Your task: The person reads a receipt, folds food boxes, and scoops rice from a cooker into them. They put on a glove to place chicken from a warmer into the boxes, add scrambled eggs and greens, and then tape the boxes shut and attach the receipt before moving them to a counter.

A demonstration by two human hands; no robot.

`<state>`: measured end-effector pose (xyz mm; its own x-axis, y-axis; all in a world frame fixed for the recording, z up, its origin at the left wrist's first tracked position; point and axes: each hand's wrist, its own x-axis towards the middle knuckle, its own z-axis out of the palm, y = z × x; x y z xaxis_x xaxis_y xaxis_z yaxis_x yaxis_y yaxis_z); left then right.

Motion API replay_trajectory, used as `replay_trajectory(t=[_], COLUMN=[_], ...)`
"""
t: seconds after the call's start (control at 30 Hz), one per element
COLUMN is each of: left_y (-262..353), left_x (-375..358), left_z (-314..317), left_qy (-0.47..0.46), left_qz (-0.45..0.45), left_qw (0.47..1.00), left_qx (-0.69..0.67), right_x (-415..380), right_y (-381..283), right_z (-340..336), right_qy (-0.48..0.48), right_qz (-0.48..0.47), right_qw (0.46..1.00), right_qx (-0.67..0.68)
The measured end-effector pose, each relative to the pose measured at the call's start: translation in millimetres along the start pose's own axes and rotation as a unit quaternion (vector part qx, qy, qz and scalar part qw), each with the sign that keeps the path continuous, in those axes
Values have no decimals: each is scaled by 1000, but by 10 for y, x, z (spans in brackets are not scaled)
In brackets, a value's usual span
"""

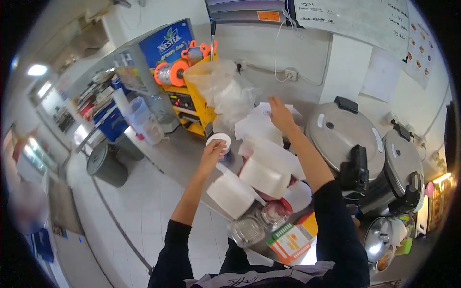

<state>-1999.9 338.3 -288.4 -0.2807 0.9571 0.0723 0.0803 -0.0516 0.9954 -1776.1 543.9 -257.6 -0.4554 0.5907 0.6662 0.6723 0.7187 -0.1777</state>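
Note:
My left hand (pixel 213 152) is closed at the near rim of a round white cup (pixel 218 137) standing by the counter's front edge. Farther right, my right hand (pixel 282 115) reaches over a white paper carton (pixel 259 126) by the wall, its fingers stretched out. Between my arms sit more open white cartons, one in the middle (pixel 265 176) and another nearer me (pixel 233 194). Closer still are clear plastic containers (pixel 247 231) and an orange, white and green box (pixel 289 244).
Two large lidded pots, one nearer (pixel 345 132) and one behind (pixel 401 153), stand on the right. A yellow machine with orange film reels (pixel 192 103) and a plastic bag (pixel 230 96) are at the back. Grey bins (pixel 108 165) stand on the floor at left.

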Motion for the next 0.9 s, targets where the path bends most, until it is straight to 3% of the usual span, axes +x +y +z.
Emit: replay_trajectory(t=[0.07, 0.13, 0.2, 0.3, 0.33, 0.37, 0.4, 0.47, 0.57, 0.67, 0.77, 0.9], left_y=[-188, -325, -509, -856, -812, -761, -823, -939, -907, -837, -1045, -646], left_x=[560, 1106, 1501, 2116, 2242, 2330, 2413, 2551, 2549, 2442, 2549, 2398], left_z=[-47, -92, -107, -6, 61, 116, 170, 253, 320, 354, 349, 394], left_qy=[-27, -48, -73, -142, -168, -228, -271, -354, -428, -433, -451, -441], left_qz=[28, 76, 126, 170, 202, 122, 119, 111, 146, 193, 245, 183], left_qw=[997, 990, 977, 958, 945, 946, 941, 923, 862, 798, 799, 809], left_qx=[64, 112, 156, 184, 196, 195, 165, 105, 229, 372, 313, 343], right_x=[-29, -7, -114, -292, -314, -297, -288, -370, -276, -32, 1, -18], right_y=[274, 319, 293, 92, 58, 28, 21, 153, 48, -1, -26, -186], right_z=[490, 611, 616, 378, 336, 305, 296, 425, 499, 388, 331, 393], right_qy=[-154, -289, -287, -196, -195, -190, -185, -220, -268, -284, -305, -249], right_qz=[-18, -75, -131, -311, -326, -343, -359, -337, -266, -193, -137, -161], right_qw=[976, 933, 933, 894, 891, 887, 883, 896, 917, 936, 940, 950], right_qx=[-151, -198, -170, -254, -248, -244, -240, -186, -129, -82, -61, -103])
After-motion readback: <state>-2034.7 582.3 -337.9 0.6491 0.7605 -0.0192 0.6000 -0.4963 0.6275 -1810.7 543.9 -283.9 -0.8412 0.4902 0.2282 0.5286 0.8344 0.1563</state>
